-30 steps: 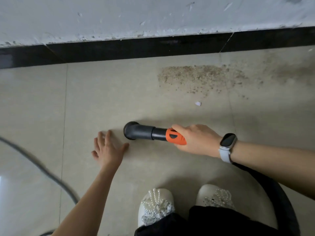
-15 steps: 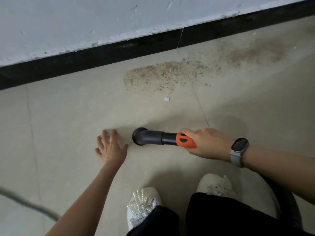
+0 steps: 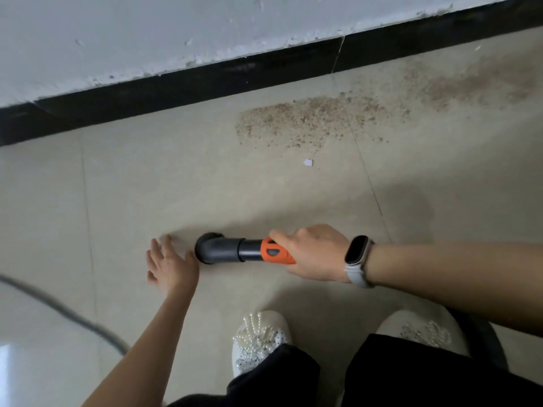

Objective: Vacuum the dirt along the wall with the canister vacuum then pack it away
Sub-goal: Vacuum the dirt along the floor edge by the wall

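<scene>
Nearest the camera, two white shoes (image 3: 258,339) trimmed with pearl beads stand on the pale tiled floor (image 3: 123,183), black trouser legs (image 3: 411,374) covering their heels. A black hose (image 3: 482,339) curves behind the right shoe, under the right forearm, and a grey cable (image 3: 67,315) crosses the floor's near left corner. The left arm reaches forward from the lower left; the left hand (image 3: 170,265) is released, fingers straight and spread, palm down, holding nothing, its thumb side just beside the vacuum's nozzle; whether it touches the floor cannot be told. The right arm comes in from the right edge, a dark smartwatch (image 3: 357,254) on a grey band at the wrist. The right hand (image 3: 314,254) is closed around the orange grip (image 3: 274,252) of the vacuum wand (image 3: 232,249), which lies level and points left, ending in a dark elbow nozzle (image 3: 207,248) turned down at the tile. Farther out, a small white scrap (image 3: 308,162) lies on the floor, well apart from the nozzle. Beyond it a patch of gritty brown dirt (image 3: 305,118) spreads toward the far right, near the black skirting (image 3: 182,86). Above the skirting rises a chipped grey-white wall (image 3: 147,33)
</scene>
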